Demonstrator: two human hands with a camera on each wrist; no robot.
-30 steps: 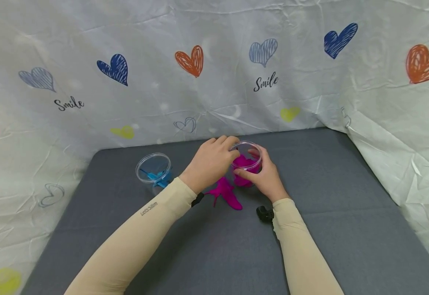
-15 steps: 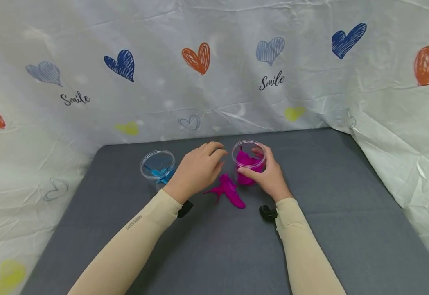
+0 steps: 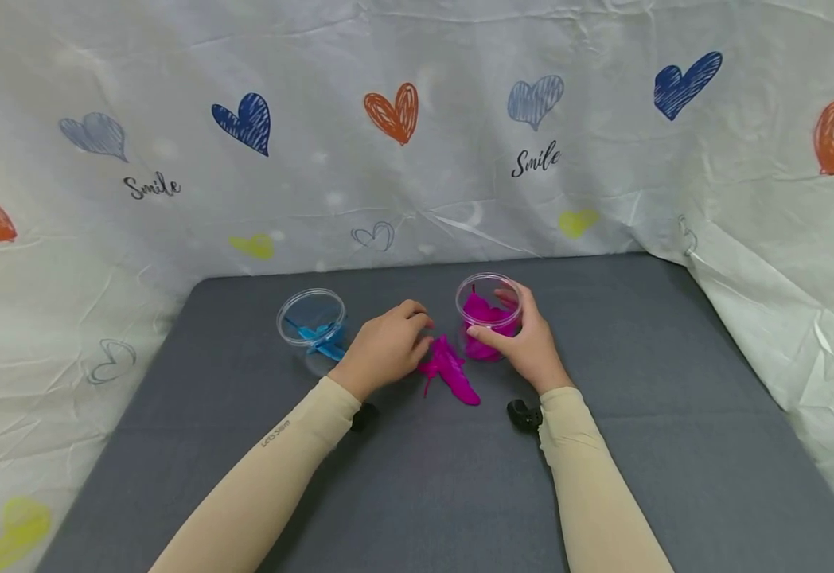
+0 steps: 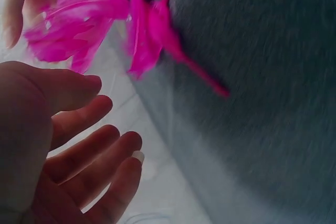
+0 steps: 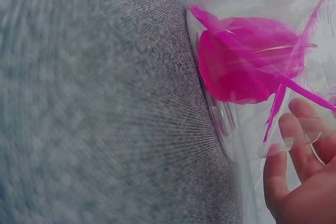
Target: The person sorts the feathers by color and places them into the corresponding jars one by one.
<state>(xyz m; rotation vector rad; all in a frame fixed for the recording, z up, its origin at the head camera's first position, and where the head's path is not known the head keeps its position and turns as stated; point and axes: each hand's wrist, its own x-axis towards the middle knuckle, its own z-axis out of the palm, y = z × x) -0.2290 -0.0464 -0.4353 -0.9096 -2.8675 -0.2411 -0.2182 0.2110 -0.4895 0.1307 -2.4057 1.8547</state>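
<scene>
In the head view my right hand (image 3: 531, 346) grips a clear plastic jar (image 3: 487, 321) by its side, thumb in front and fingers behind. Magenta feathers (image 3: 485, 309) fill its lower part; the right wrist view shows them through the wall, with the fingers of my right hand (image 5: 302, 182) at the rim. Just left of the jar, loose magenta feathers (image 3: 453, 376) lie on the table. My left hand (image 3: 383, 350) is beside them, fingertips close to their left end. Seen from the left wrist, the left hand (image 4: 68, 140) has loosely bent fingers and holds nothing.
A second clear jar (image 3: 309, 342) stands to the left, behind my left forearm, with blue feathers (image 3: 325, 341) in it. Dark grey cloth (image 3: 446, 493) covers the table. A white curtain (image 3: 446, 48) printed with hearts hangs along the back and sides.
My left hand has left the rim of the right jar and come down and left beside the loose magenta feathers. The right hand keeps its grip on the jar. The whole head view has shifted slightly.
</scene>
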